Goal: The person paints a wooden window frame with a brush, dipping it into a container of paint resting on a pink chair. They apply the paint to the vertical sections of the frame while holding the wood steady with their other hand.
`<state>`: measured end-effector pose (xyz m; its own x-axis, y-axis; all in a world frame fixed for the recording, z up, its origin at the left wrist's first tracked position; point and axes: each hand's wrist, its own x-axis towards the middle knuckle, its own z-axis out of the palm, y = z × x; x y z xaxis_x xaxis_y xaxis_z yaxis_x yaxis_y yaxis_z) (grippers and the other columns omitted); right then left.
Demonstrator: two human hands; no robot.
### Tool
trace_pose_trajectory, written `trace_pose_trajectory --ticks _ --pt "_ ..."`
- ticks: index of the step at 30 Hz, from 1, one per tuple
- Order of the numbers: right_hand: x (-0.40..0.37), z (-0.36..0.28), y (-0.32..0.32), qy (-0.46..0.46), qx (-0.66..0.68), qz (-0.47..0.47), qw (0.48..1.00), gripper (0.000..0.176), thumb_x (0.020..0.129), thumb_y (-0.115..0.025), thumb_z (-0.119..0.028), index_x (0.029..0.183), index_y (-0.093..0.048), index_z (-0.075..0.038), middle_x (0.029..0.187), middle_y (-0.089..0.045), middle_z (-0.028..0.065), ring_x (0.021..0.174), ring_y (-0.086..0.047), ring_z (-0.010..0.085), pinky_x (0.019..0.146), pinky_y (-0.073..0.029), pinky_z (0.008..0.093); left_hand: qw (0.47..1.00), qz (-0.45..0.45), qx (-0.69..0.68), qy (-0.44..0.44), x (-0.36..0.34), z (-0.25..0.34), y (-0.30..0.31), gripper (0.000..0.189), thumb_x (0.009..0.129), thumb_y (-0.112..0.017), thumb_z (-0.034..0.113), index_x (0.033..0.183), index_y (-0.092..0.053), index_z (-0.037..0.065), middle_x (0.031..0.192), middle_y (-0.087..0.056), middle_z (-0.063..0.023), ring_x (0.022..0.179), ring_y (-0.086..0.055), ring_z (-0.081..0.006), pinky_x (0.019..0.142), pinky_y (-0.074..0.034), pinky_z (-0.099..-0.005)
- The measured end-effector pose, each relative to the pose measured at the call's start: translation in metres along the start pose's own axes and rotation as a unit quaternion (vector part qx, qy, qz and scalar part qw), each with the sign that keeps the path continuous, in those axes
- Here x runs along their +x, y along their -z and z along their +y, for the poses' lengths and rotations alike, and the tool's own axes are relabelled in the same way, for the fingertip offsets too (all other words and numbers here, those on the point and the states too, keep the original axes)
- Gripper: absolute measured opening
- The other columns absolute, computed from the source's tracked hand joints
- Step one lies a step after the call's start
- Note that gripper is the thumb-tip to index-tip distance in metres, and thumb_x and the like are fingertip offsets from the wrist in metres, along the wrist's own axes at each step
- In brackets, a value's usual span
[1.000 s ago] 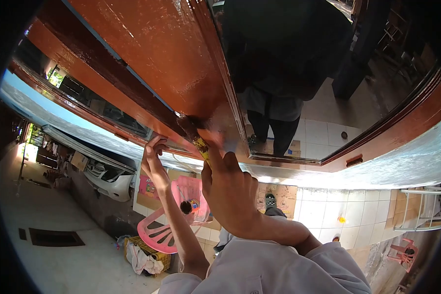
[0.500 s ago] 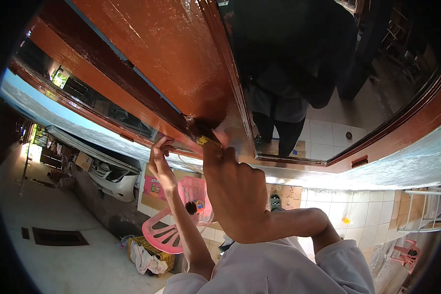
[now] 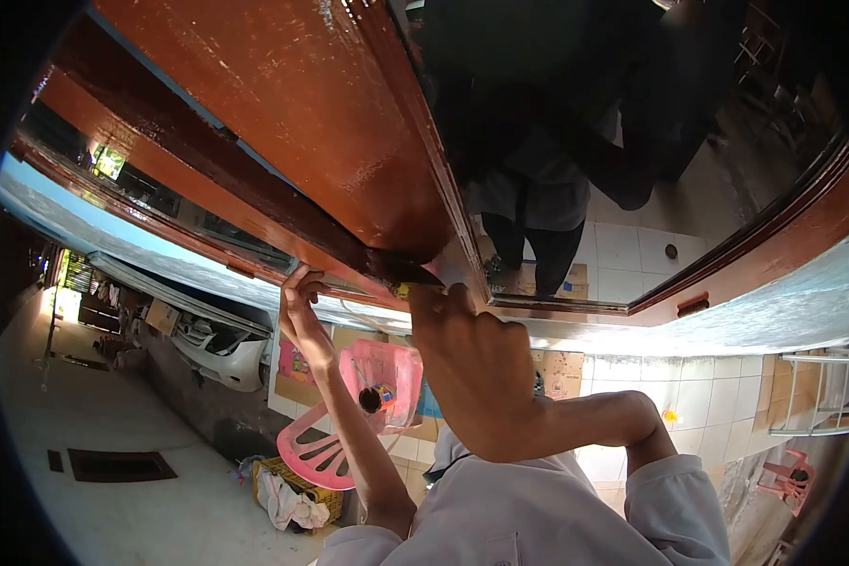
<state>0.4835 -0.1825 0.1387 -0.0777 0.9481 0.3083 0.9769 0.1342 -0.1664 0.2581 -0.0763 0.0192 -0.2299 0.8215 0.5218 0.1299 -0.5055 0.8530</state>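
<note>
My right hand is closed around a paintbrush with yellow showing near the grip. Its dark bristles press into the lower corner of a reddish-brown wooden panel, beside the glass pane's frame. The panel's surface looks wet and glossy around there. To the left, my left hand is raised with bent fingers at the lower edge of the wooden frame; its fingertips seem to grip that edge. Below, a can with a dark inside stands on a pink plastic chair.
A dark glass pane to the right reflects a person. A yellow crate with cloths sits below left, and a white car is farther off. On the right are a metal rack and a pink stool.
My right hand has moved slightly right and down with the paintbrush, which now lies flatter in the corner. My left hand has shifted a little left along the frame's edge.
</note>
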Motion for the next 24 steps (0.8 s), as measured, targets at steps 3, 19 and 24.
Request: trace_pose_trajectory --ticks 3,19,24 --pt "-0.008 0.002 0.016 -0.026 0.039 0.001 0.999 0.024 0.081 -0.065 -0.012 0.103 -0.056 -0.008 0.076 -0.06 0.005 0.049 -0.064 0.0152 0.04 -0.048 0.0292 1.0 0.002 0.0 -0.006 0.001 -0.006 0.003 0.056 0.103 -0.044 0.047 0.117 -0.063 -0.003 0.094 -0.068 -0.0113 0.078 -0.058 -0.0147 0.072 -0.037 -0.0289" --pt "0.003 -0.017 0.012 -0.013 0.0 0.059 0.998 0.022 0.079 -0.066 -0.014 0.099 -0.061 -0.004 0.075 -0.06 0.0051 0.049 -0.063 0.0109 0.038 -0.046 0.025 0.999 -0.015 -0.028 -0.01 0.0 -0.006 0.002 0.054 0.105 -0.041 0.045 0.12 -0.061 -0.002 0.098 -0.068 -0.0113 0.078 -0.058 -0.0138 0.074 -0.036 -0.029" --pt "0.003 -0.014 0.009 0.001 -0.004 0.054 0.999 0.023 0.077 -0.068 -0.014 0.097 -0.062 -0.005 0.075 -0.06 0.0054 0.052 -0.064 0.0116 0.039 -0.047 0.0241 1.0 -0.01 -0.027 -0.01 -0.002 -0.002 0.0 0.055 0.105 -0.04 0.046 0.122 -0.06 -0.002 0.099 -0.068 -0.0109 0.078 -0.057 -0.0133 0.074 -0.037 -0.0279"
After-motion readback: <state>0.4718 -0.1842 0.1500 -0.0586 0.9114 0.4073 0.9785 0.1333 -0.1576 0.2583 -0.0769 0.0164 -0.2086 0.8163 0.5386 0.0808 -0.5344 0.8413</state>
